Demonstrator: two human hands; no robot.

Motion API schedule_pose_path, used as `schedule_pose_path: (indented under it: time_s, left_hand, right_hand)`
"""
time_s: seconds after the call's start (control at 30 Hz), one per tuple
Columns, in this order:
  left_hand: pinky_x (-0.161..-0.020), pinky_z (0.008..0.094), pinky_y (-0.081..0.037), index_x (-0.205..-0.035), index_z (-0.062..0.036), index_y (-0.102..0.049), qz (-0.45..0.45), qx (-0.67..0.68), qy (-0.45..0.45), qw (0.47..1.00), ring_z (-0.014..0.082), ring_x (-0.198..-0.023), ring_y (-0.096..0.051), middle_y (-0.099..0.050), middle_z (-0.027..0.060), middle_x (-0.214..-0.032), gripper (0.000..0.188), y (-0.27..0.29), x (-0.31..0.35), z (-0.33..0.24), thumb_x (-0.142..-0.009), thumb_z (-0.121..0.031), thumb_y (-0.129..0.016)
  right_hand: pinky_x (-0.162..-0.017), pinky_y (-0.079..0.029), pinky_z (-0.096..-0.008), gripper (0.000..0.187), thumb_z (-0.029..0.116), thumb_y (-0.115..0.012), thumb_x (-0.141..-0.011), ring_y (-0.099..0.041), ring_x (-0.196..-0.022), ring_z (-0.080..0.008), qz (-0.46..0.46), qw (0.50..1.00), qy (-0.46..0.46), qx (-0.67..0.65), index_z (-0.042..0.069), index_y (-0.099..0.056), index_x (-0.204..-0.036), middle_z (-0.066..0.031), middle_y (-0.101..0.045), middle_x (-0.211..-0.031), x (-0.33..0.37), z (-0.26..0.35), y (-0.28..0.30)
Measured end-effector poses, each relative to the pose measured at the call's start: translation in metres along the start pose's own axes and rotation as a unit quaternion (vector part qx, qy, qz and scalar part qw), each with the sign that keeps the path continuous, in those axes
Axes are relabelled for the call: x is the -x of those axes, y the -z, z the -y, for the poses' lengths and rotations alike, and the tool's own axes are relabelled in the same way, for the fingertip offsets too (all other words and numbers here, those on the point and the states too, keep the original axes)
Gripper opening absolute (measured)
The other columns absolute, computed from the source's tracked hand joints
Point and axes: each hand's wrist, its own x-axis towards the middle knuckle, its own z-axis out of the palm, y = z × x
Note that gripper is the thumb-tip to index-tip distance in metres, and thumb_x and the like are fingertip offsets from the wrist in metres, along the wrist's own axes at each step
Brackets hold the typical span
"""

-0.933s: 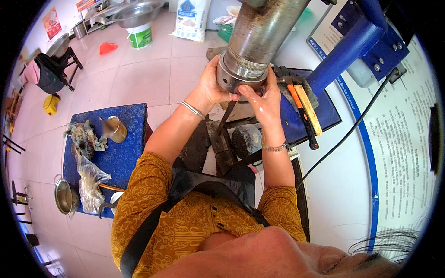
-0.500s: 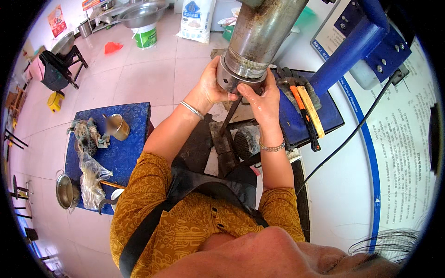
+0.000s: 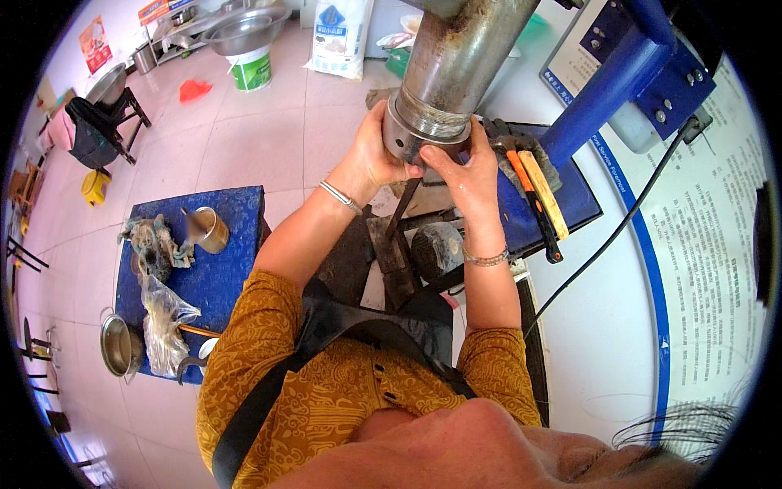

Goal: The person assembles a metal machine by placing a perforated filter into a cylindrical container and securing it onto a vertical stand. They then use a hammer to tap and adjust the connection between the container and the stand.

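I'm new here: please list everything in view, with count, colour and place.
Steel cylinder: one, grey, top centre
Collar: one, grey, around cylinder's lower end
Machine frame: one, blue, upper right
Tool handles: two, orange-black and yellow, right
Cable: one, black, right
Wall panel: one, white, right
Table: one, blue, left
Mug: one, metallic, on table
Rag bundle: one, grey, on table
Plastic bag: one, clear, on table
Pot: one, silver, by table
Bucket: one, white-green, back
Basins: two, silver, far left and atop bucket
Sack: one, white-blue, back
Shelf clutter: count unclear, mixed, back left
Left hand: one, bare, on collar
Right hand: one, bare, on collar
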Motion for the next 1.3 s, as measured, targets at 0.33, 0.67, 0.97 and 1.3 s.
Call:
schedule_pose_path:
  time_s: [0.33, 0.67, 0.97, 1.3]
  left_hand:
    - [-0.056, 0.0524, -0.048, -0.122, -0.0136, -0.048, -0.091, -0.067, -0.106, 0.988, 0.0296, -0.093, -0.058, -0.057, 0.0104, -0.113, 0.055, -0.027, 0.018, 0.016, -0.092, -0.051, -0.021]
    - [-0.101, 0.0413, -0.036, -0.129, -0.0087, -0.043, -0.011, 0.056, -0.356, 0.933, 0.0263, -0.116, -0.049, -0.052, 0.0102, -0.125, 0.062, -0.023, -0.008, 0.059, -0.092, -0.055, -0.024]
    - [-0.03, 0.0393, -0.045, -0.125, -0.0127, -0.048, 0.052, 0.032, -0.057, 0.996, 0.0318, -0.082, -0.063, -0.06, 0.0127, -0.11, 0.062, 0.005, -0.013, 0.007, -0.086, -0.057, -0.03]
    - [-0.102, 0.0398, -0.032, -0.135, 0.0023, -0.025, -0.103, -0.313, -0.553, 0.765, 0.0288, -0.121, -0.04, -0.036, 0.0183, -0.134, 0.056, 0.003, -0.003, 0.059, -0.097, -0.039, -0.028]
  right_hand:
    - [-0.088, -0.045, -0.0292, 0.075, 0.012, -0.081, -0.066, -0.056, -0.102, -0.0183, 0.017, 0.994, -0.034, -0.106, -0.011, -0.041, -0.124, -0.0158, -0.058, -0.112, -0.005, 0.009, 0.001]
    - [-0.09, -0.045, -0.0321, 0.075, 0.02, -0.082, -0.062, -0.059, -0.101, -0.0244, 0.014, 0.995, 0.038, 0.095, -0.009, -0.046, -0.12, -0.0177, -0.06, -0.109, -0.006, 0.027, 0.002]
    - [-0.097, -0.04, -0.0369, 0.092, 0.025, -0.084, -0.06, -0.053, -0.111, -0.0267, 0.018, 0.993, 0.071, 0.091, -0.008, -0.035, -0.131, -0.0199, -0.052, -0.122, -0.013, -0.005, 0.017]
    - [-0.095, -0.041, -0.0308, 0.087, 0.015, -0.083, -0.061, -0.052, -0.109, -0.0186, 0.087, 0.993, 0.073, -0.011, -0.004, -0.037, -0.133, -0.0121, -0.053, -0.121, -0.023, -0.007, 0.016]
